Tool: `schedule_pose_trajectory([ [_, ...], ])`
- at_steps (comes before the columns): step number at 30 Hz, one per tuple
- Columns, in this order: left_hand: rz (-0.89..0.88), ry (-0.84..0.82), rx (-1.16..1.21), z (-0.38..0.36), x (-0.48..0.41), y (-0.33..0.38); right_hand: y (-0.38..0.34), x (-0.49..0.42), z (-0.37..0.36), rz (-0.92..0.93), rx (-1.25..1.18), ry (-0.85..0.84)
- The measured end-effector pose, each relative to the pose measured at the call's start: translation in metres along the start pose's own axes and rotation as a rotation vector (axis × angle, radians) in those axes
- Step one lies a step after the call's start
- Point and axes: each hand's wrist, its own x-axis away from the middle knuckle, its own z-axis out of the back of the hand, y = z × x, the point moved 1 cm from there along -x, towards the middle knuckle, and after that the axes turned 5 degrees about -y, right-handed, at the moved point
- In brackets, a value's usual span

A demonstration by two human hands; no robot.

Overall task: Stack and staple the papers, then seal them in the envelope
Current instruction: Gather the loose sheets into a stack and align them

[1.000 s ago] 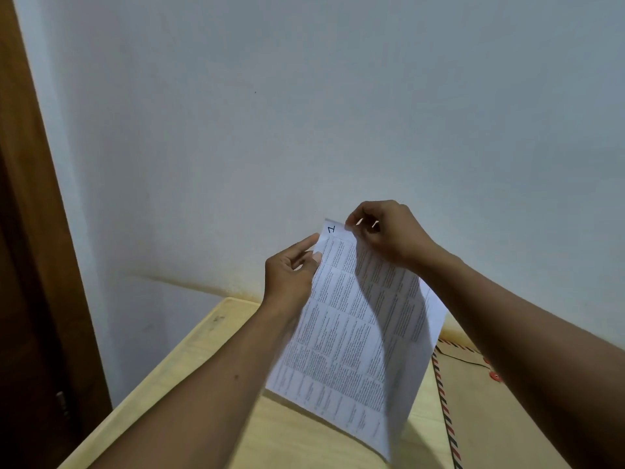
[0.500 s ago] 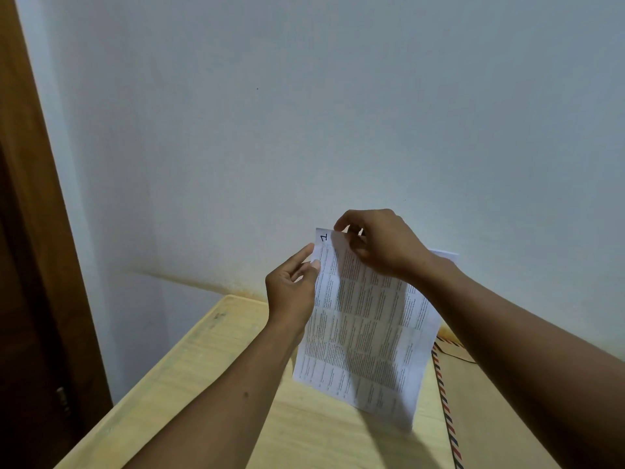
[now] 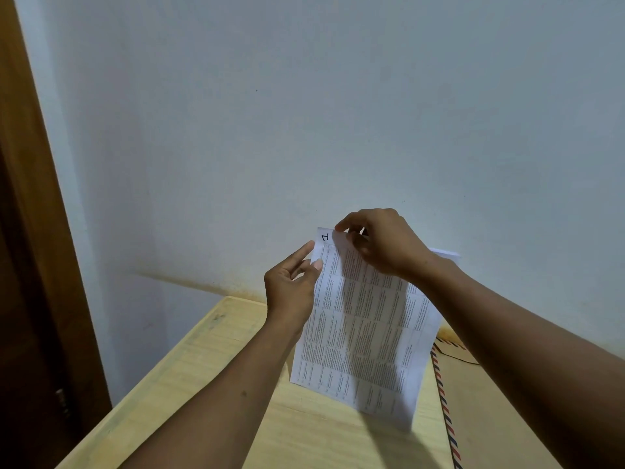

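A stack of printed white papers (image 3: pixel 365 336), marked "1" at the top left corner, stands almost upright above the wooden table (image 3: pixel 209 377). My left hand (image 3: pixel 292 286) holds its left edge near the top, thumb on the front of the sheet. My right hand (image 3: pixel 378 242) pinches the top edge close to the left corner. A brown envelope (image 3: pixel 487 411) with a red and blue striped border lies flat on the table at the right, partly hidden under my right forearm. No stapler is in view.
A pale wall rises right behind the table. A dark wooden door frame (image 3: pixel 37 252) runs down the left side. The table's left edge drops off toward the frame.
The papers have swung from tilted toward me to nearly upright and shifted slightly right. My right hand slid left along the top edge toward the corner.
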Motion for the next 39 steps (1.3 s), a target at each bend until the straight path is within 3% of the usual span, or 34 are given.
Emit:
schedule_pose_trajectory([
  [19, 0.014, -0.017, 0.038, 0.002, -0.008, 0.003, 0.001, -0.003, 0.007, -0.019, -0.032, 0.016],
  [26, -0.012, 0.066, -0.032, 0.020, -0.027, 0.020, 0.035, -0.002, 0.026, -0.184, -0.046, 0.010],
  [29, -0.001, 0.127, -0.046, 0.029, -0.032, 0.019, 0.049, 0.009, 0.027, -0.263, -0.177, 0.030],
  [34, 0.001, 0.170, -0.076, 0.030, -0.031, 0.013, 0.062, 0.023, 0.005, -0.440, -0.699, 0.170],
  [39, 0.000, 0.167, -0.094, 0.020, -0.025, 0.010, 0.054, 0.023, -0.021, -0.621, -0.821, 0.380],
])
